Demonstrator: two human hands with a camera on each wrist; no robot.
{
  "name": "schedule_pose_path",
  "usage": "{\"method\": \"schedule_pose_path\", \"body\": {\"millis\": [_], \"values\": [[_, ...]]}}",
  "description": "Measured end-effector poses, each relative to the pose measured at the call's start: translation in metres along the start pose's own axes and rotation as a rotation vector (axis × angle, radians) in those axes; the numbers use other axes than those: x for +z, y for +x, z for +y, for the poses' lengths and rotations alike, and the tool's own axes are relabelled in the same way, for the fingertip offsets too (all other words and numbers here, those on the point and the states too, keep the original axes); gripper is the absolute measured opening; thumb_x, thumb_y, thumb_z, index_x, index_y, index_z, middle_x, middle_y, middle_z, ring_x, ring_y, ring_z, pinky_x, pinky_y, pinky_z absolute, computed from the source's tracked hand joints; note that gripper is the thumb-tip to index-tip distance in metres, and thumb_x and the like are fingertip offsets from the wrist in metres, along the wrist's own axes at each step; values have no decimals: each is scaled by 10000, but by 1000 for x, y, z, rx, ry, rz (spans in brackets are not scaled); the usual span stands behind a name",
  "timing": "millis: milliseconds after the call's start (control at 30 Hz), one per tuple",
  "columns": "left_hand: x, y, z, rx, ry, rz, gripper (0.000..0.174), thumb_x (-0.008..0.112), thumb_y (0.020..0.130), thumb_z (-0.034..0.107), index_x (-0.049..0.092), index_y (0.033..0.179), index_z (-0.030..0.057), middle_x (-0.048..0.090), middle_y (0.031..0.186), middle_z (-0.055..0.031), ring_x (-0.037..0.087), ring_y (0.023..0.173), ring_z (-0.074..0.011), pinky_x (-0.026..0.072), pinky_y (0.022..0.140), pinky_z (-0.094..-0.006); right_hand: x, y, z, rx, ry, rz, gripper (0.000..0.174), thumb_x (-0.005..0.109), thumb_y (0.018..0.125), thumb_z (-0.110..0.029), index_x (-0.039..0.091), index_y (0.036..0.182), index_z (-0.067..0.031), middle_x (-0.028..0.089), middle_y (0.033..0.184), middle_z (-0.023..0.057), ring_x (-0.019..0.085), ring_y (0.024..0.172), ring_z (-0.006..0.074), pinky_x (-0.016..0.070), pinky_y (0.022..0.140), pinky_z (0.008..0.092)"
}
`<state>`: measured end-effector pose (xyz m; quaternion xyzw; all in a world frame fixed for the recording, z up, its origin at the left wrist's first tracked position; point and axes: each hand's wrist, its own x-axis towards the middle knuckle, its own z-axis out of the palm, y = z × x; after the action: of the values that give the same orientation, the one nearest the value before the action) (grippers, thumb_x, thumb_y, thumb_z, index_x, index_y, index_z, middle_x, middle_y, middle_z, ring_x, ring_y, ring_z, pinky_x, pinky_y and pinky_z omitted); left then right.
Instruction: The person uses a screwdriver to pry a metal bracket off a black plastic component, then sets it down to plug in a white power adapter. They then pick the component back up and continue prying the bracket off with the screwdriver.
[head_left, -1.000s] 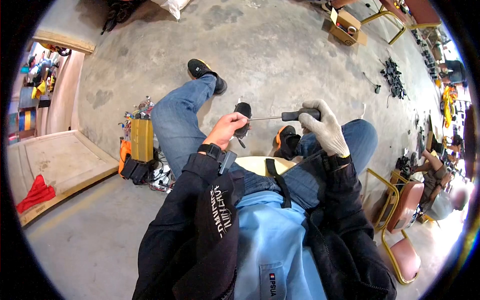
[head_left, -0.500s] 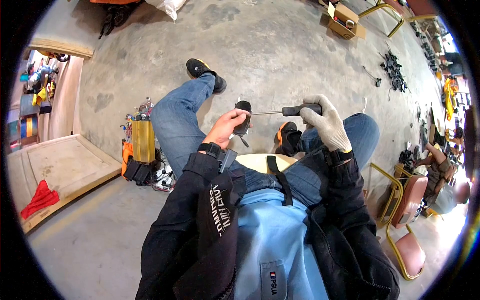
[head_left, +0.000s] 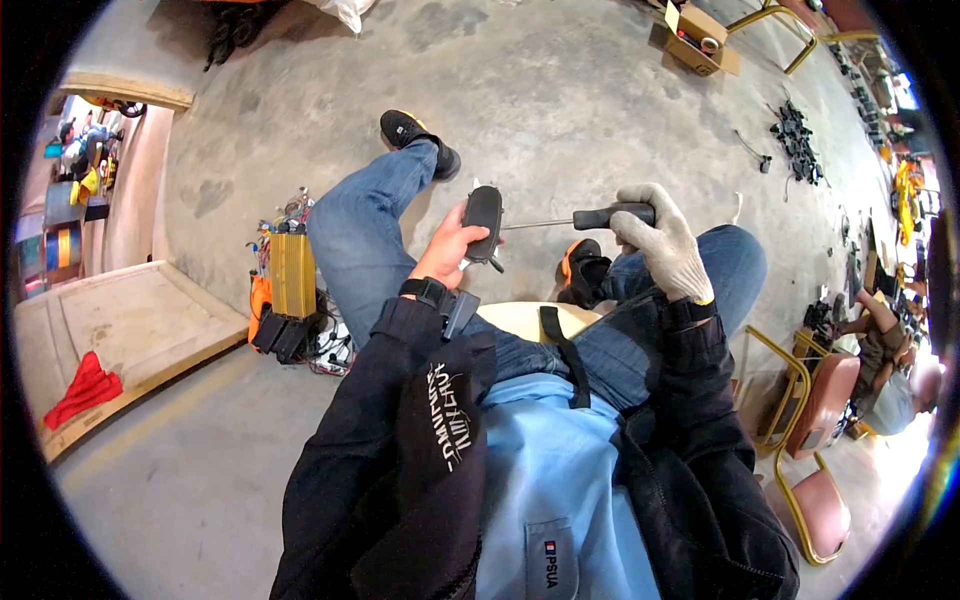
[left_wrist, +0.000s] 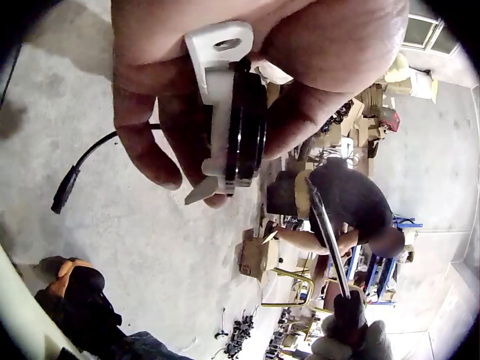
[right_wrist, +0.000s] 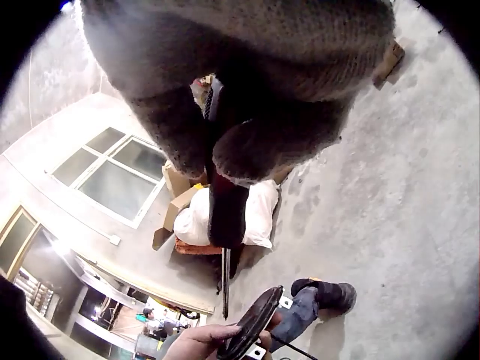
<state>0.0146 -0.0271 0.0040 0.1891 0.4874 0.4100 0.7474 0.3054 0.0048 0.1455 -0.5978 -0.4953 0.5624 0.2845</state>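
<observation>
Now that the black oval part [head_left: 484, 208] has turned its broad face upward, the left hand [head_left: 446, 250] pinches it; the gloved right hand [head_left: 668, 246] grips a screwdriver [head_left: 591, 218], tip clear.

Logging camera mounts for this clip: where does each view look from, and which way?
Head: worn on the head, facing forward and down; left hand, gloved right hand, sleeves and legs show.
Left wrist: on that wrist, looking past its fingers and black device toward the screwdriver; shoe and gloved fingertips show.
Right wrist: likewise, past gloved fingers toward the device; left hand and a leg show.
Both wrist views share device and screwdriver.
</observation>
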Motion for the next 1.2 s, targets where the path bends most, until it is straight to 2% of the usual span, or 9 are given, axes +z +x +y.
{"method": "schedule_pose_path", "body": {"millis": [100,300,533,800,1033,1100,1133,1200], "values": [[-3,-1,-1,-21,24,11,729,539,827,-44,287,1502,65,587,1164,-149,662,992,-280,586,818,-404,1,-1,-3,25,-13,-37,410,705,833,-159,567,1172,25,602,840,44,581,722,109,475,647,257],[-4,-1,-1,-64,-117,-4,696,479,806,-74,333,1468,85,576,1139,-148,651,976,-292,584,825,-459,1,0,2,12,-70,-94,363,710,833,-164,598,1137,0,609,856,40,573,741,98,473,665,252],[-5,1,-5,-73,-90,24,675,484,798,-94,355,1438,78,574,1145,-158,646,991,-297,579,850,-473,5,2,1,-9,-141,-137,359,712,843,-182,603,1129,5,619,847,35,578,733,93,477,662,253],[-4,0,-6,-92,-88,30,729,491,794,-130,316,1470,80,545,1153,-148,610,1041,-289,584,865,-491,8,2,4,-12,-156,-166,359,717,845,-173,598,1137,0,629,827,41,584,705,90,477,624,249],[-6,2,-8,-82,-84,11,724,491,794,-131,326,1467,79,546,1141,-138,610,1032,-278,587,858,-480,9,2,2,-10,-188,-168,369,720,846,-177,593,1149,-9,631,828,44,586,702,92,483,624,250],[-6,4,-10,-69,-116,16,710,516,798,-124,360,1450,110,572,1069,-115,615,911,-236,582,755,-451,9,2,2,-1,-180,-176,368,719,846,-175,593,1148,-7,630,828,45,587,706,94,484,627,250],[-6,4,-10,-69,-117,16,710,516,798,-124,360,1450,110,572,1069,-115,615,911,-236,582,755,-451,9,2,2,-9,-194,-169,366,718,846,-175,594,1146,-5,630,833,47,587,711,96,485,632,252],[-6,3,-10,-70,-81,19,698,497,792,-131,353,1446,65,556,1128,-131,617,1015,-273,586,850,-476,10,1,1,-17,-208,-164,364,717,847,-174,594,1144,-3,630,838,49,587,717,99,486,637,254]]}}
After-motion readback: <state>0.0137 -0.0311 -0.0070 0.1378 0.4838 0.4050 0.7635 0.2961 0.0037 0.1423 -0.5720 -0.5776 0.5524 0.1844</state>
